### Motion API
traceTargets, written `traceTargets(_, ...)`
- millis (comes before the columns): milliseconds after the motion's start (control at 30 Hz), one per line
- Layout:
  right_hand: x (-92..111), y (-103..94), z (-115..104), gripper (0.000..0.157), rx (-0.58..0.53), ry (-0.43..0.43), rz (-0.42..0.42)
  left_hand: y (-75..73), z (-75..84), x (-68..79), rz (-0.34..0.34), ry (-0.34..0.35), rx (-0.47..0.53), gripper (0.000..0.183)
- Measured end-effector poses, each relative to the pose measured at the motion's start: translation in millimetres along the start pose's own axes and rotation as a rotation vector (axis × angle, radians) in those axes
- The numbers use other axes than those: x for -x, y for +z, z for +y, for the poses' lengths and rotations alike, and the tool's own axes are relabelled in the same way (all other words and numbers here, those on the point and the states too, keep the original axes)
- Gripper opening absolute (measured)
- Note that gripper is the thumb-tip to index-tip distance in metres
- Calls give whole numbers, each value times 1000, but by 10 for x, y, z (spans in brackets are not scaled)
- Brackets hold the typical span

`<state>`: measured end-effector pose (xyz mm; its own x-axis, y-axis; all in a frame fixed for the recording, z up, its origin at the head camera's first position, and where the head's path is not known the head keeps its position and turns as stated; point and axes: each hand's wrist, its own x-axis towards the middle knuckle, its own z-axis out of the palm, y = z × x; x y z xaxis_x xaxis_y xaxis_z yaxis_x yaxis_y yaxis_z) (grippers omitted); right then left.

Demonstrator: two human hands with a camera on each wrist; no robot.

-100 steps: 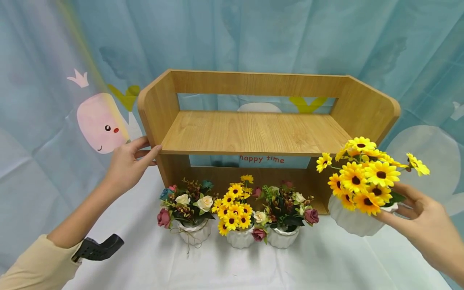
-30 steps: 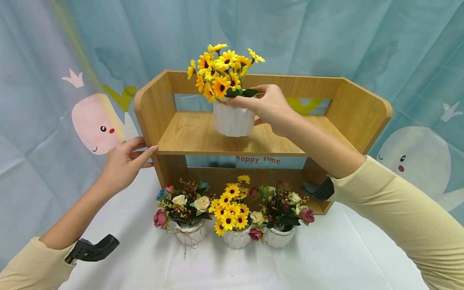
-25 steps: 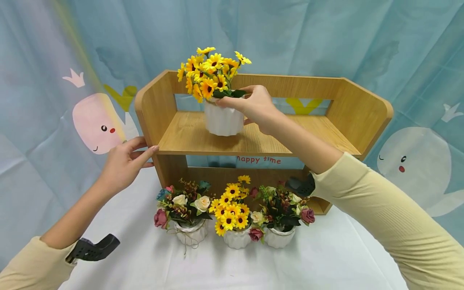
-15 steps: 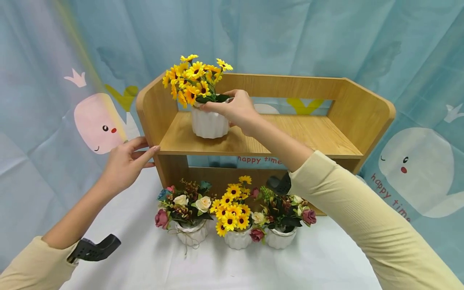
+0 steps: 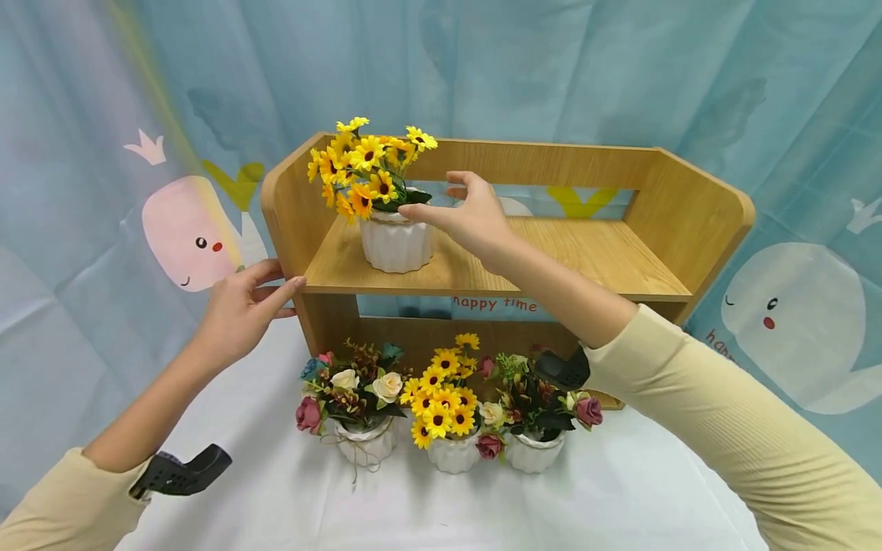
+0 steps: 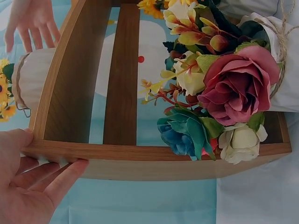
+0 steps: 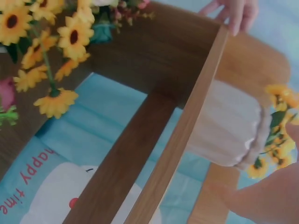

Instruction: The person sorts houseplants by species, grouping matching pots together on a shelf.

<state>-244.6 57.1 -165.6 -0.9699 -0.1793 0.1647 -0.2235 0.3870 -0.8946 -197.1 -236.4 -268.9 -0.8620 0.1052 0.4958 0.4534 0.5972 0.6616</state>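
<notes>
A white pot of yellow sunflowers (image 5: 396, 246) stands upright on the left part of the wooden shelf's (image 5: 565, 252) upper board. Just right of it is my right hand (image 5: 475, 218), thumb and fingers spread and apart from the pot; the right wrist view also has this white pot (image 7: 226, 123), with a wide gap to the thumb (image 7: 271, 193). My left hand (image 5: 237, 314) holds the shelf's left side panel at the upper board's height. From the left wrist, thumb and fingers of the left hand (image 6: 28, 186) pinch the panel's edge.
In front of the lower level, three white pots stand on the white cloth (image 5: 441, 513): roses with twine (image 5: 365, 444) at left, small sunflowers (image 5: 444, 405) in the middle, more roses (image 5: 537, 451) at right. A blue printed curtain (image 5: 524, 69) hangs behind.
The sunflower pot came from the right, crossed over the upper board and was lowered onto its left part. My right hand has let go and moved slightly right. The left hand stays put.
</notes>
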Motion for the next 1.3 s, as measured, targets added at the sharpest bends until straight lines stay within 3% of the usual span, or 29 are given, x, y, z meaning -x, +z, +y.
traceTargets(400,738,-328,206,68,-91,-81,-21,-8,-22,-11,-1,-5,-6,36)
traceTargets(667,1282,-263,547,55,-115,-142,-16,-2,-27,-14,2,-6,-11,36)
traceTargets(867,1542,-121,838,38,-126,-221,15,-8,-12,-5,-6,-14,1,39)
traceTargets(1033,1706,28,1052,30,-146,-174,36,-4,7,2,-11,-29,-7,42)
traceTargets(1300,1898,329,1343,23,-145,-24,89,7,-16,-4,-14,-34,-3,42)
